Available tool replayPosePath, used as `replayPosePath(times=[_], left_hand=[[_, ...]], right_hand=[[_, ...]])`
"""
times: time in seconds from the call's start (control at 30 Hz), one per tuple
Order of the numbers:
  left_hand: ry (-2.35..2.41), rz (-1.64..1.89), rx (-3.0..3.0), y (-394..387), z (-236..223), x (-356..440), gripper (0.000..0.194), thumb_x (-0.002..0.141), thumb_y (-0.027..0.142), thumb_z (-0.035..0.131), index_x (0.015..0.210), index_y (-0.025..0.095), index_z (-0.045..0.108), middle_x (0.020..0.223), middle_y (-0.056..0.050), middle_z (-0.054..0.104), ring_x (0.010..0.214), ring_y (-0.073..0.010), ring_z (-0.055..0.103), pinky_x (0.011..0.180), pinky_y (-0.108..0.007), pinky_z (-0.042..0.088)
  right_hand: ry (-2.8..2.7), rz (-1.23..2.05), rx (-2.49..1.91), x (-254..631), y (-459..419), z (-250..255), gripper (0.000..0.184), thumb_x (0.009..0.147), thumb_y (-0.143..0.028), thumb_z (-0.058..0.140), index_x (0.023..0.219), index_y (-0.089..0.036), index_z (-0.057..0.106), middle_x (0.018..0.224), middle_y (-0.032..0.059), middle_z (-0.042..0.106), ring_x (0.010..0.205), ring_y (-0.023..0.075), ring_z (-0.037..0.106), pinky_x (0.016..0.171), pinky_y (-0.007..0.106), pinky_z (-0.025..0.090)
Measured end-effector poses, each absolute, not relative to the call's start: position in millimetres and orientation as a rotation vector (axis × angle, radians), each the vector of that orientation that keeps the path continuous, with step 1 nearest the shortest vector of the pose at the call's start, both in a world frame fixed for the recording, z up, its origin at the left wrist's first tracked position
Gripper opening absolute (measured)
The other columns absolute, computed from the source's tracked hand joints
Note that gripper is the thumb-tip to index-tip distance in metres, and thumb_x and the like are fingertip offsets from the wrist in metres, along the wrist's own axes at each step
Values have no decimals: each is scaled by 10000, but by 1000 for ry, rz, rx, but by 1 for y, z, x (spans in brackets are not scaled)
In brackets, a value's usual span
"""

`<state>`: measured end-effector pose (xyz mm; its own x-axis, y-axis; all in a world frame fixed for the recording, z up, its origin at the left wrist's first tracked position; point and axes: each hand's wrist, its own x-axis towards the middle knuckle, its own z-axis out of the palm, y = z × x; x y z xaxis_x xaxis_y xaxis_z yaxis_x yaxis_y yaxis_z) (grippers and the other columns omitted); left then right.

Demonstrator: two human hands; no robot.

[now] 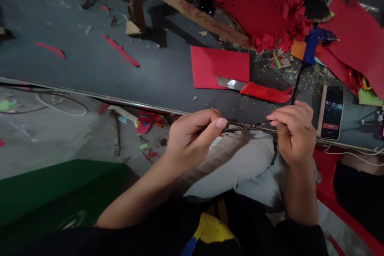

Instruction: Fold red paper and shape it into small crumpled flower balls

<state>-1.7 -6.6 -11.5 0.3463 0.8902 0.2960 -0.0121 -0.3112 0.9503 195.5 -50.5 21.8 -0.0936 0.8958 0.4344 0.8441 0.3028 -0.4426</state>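
Note:
Between my two hands stretches a thin, dark, twig-like strand (244, 128), held over my lap at the table's near edge. My left hand (195, 134) is closed, with thumb and forefinger pinching the strand's left end. The fingertips of my right hand (292, 132) pinch its right end. Just beyond the hands, a box cutter with a red handle (265, 92) lies with its blade over a red paper sheet (210, 64). To the right of my right hand lies a phone (331, 112) showing a running timer.
A blue glue gun (313, 46) with a black cord rests at the back right, near red sheets (360, 36). A large red piece with crumpled paper (249, 0) stands at the back. Red strips (120, 50) and scraps litter the table (90, 72). A green surface (60, 192) is at lower left.

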Motion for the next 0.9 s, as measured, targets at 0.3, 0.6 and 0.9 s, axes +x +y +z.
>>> replayPosePath(times=[0.3, 0.6, 0.9], left_hand=[[837, 1069, 1796, -4, -11, -4, 289, 915, 211, 515, 629, 178, 493, 539, 42, 484, 466, -68, 442, 426, -190, 349], [795, 1044, 2111, 1, 8, 8, 5, 857, 202, 620, 858, 199, 616, 791, -12, 690, 692, -128, 637, 628, -245, 511], [682, 836, 2445, 16, 17, 11, 116, 832, 182, 594, 744, 155, 664, 646, 1, 678, 560, -124, 619, 527, -224, 425]], right_hand=[[-1961, 126, -1578, 195, -52, 24, 181, 888, -121, 450, 805, -247, 550, 666, -74, 649, 641, 100, 587, 958, 348, 336], [-2037, 98, -1624, 196, -52, 24, 197, 836, -85, 440, 798, -248, 545, 647, -76, 635, 623, 105, 572, 966, 352, 312], [-2088, 80, -1663, 197, -53, 24, 206, 844, -103, 411, 811, -242, 560, 679, -63, 640, 644, 116, 566, 967, 352, 300]])
